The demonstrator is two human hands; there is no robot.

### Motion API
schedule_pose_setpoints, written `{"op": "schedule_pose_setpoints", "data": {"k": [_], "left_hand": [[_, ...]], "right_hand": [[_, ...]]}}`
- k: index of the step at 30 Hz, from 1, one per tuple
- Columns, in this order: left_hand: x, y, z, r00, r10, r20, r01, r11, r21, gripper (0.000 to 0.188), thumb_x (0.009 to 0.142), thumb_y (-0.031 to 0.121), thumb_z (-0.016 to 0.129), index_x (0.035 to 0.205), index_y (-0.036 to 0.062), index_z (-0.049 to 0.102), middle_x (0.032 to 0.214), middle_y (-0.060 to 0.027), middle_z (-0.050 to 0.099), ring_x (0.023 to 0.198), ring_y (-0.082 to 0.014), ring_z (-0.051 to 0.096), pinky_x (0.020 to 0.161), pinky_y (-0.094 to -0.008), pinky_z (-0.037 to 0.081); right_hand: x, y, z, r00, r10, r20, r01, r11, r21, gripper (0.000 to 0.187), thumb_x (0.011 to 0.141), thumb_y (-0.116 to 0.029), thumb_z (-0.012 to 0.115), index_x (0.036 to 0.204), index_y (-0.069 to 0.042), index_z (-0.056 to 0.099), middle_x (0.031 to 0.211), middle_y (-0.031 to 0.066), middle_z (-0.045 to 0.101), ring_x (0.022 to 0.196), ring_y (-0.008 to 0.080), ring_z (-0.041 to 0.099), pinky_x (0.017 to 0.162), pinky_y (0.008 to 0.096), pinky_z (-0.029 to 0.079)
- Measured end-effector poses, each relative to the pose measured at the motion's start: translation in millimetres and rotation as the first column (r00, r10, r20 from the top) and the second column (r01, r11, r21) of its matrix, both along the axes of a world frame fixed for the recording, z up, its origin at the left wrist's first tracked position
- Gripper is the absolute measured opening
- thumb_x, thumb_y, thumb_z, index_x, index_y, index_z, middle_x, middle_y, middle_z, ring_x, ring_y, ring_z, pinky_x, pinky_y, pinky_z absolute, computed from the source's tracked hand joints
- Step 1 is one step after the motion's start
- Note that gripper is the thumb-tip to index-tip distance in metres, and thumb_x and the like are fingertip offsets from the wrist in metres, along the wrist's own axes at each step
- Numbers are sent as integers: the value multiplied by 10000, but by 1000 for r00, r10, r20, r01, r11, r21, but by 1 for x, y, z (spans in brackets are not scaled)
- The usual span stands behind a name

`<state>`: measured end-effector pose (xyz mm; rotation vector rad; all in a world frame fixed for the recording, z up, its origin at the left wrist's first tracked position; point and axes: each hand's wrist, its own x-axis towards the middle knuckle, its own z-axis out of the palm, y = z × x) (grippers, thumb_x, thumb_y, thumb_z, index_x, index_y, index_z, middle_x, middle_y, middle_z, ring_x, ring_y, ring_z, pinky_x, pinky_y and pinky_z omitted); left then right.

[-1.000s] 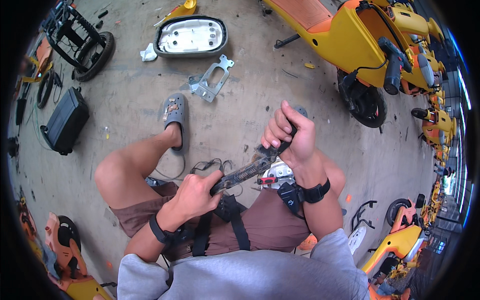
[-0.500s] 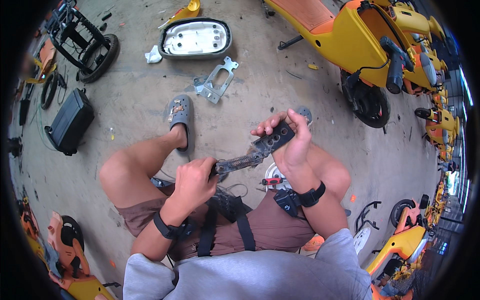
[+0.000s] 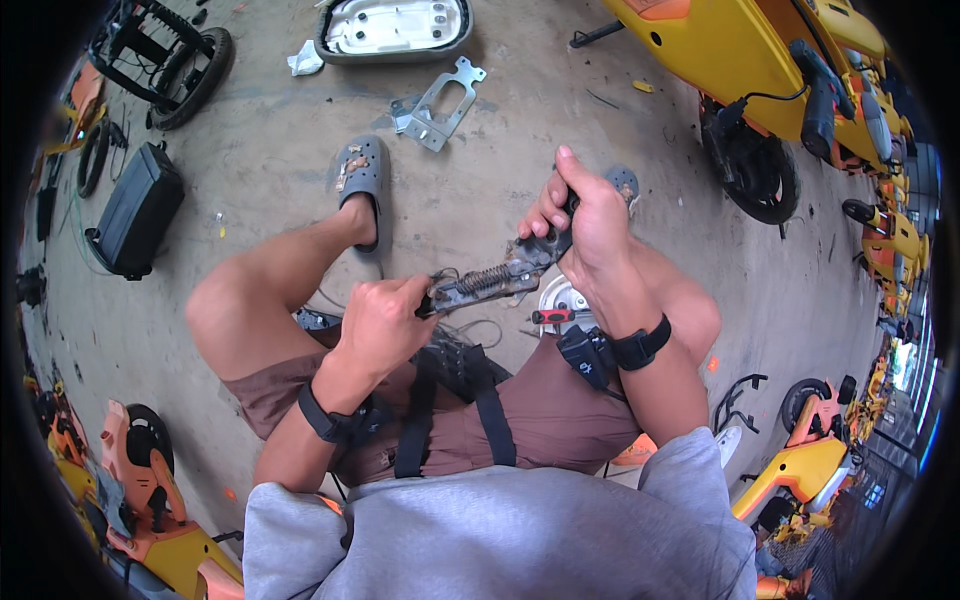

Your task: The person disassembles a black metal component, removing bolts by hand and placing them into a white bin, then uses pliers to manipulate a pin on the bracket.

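Observation:
A dark, worn metal kickstand [image 3: 490, 284] with a coil spring along it is held across my lap between both hands. My left hand [image 3: 385, 318] is closed around its lower left end, which the fingers hide. At the other end, the fingers and palm of my right hand [image 3: 592, 215] wrap the wider plate, its thumb pointing up. That plate is seen nearly edge-on and is partly covered. Below the right hand, a tool with a red and black handle [image 3: 553, 316] lies at a white round part [image 3: 566, 294] near my right thigh.
A silver metal bracket [image 3: 446, 108] lies on the floor ahead, beyond it an upturned seat [image 3: 395, 50]. At left are a black case [image 3: 140, 212] and a frame with a wheel [image 3: 190, 90]. A yellow scooter [image 3: 740, 70] stands at the far right, with others behind.
The kickstand has turned in my hands, so its holed plate now faces away more. My right hand has risen and rotated, and the left has moved slightly up. The view has shifted downward.

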<state>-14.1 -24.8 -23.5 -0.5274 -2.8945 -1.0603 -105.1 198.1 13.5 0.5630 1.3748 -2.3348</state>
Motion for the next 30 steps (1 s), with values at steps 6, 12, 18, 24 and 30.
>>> {"op": "schedule_pose_setpoints", "data": {"k": [6,12,18,24,30], "left_hand": [[0,-5,9,978,-198,-74,193,979,-60,273,500,32,693,768,75,662,624,-73,598,557,-261,594,466,-382,438],[-4,-5,14,982,-175,-75,171,983,-63,192,569,47,713,744,92,646,595,-47,580,565,-222,592,461,-368,438],[-7,1,14,985,-168,-42,170,985,33,216,554,19,708,752,81,651,582,-50,547,549,-233,575,458,-371,424],[-3,-1,19,970,-225,-96,219,974,-61,177,603,30,730,693,54,580,582,-53,526,538,-226,558,456,-366,413],[-1,1,16,965,-231,-123,220,971,-96,247,640,93,772,690,65,532,591,-44,496,530,-225,536,473,-367,402]], "right_hand": [[19,-12,17,925,372,73,-378,917,125,466,1009,-358,496,823,42,645,677,129,648,567,200,614,595,302,518],[5,-4,13,898,413,-153,-407,911,74,404,1032,-278,427,928,53,635,918,193,686,807,237,676,772,339,544],[23,-10,3,944,269,-193,-280,960,-29,333,1038,-264,434,917,16,565,782,109,603,633,182,621,647,313,535],[35,-17,-2,960,209,-187,-208,978,27,341,1048,-254,417,889,17,548,737,90,561,590,159,575,622,307,518],[39,-14,3,947,171,-273,-180,984,-5,334,1037,-261,468,899,25,572,717,70,571,593,124,560,577,256,475]]}}
